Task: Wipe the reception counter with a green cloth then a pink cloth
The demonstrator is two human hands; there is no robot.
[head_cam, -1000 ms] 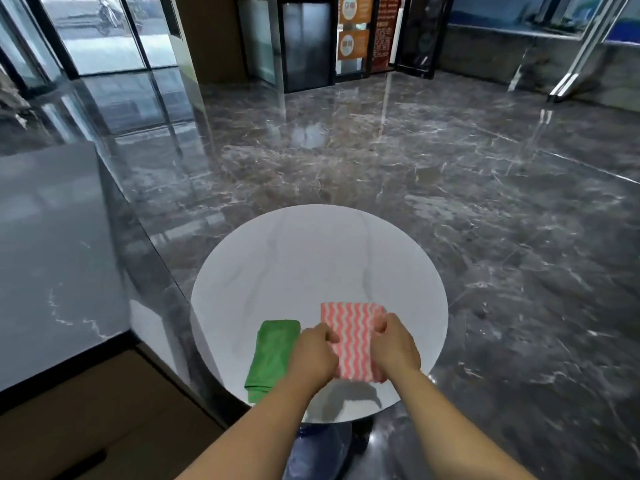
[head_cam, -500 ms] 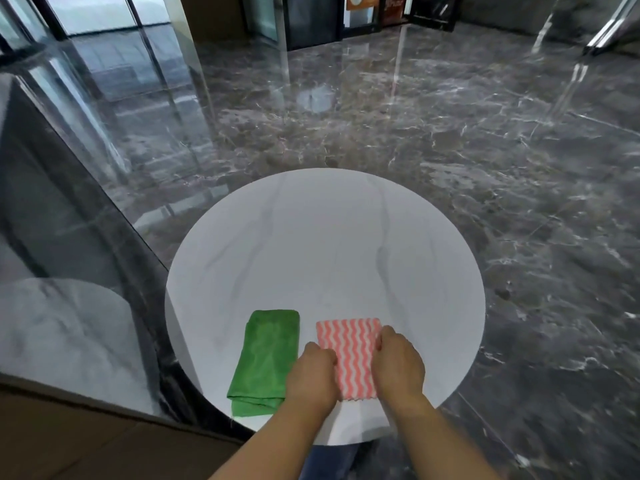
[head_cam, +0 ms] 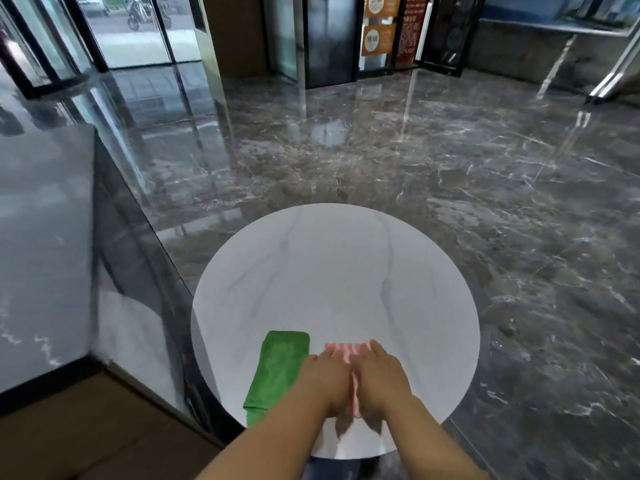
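One round white surface [head_cam: 332,271]. Two cloths: one green cloth [head_cam: 277,368] and one pink cloth [head_cam: 343,348] (mostly covered, only striped edges showing). Two hands: a left hand [head_cam: 327,379] and a right hand [head_cam: 379,375]. Two orange signs [head_cam: 377,39] far off.

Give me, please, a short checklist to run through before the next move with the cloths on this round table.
1. Green cloth folded and lying free on the round table: ok.
2. Green cloth in hand for wiping: not ok; neither hand grips it.
3. Left hand and right hand lying flat on the pink cloth: ok.
4. Pink cloth neatly folded: cannot tell; the hands cover most of it.
5. Reception counter already wiped: cannot tell.
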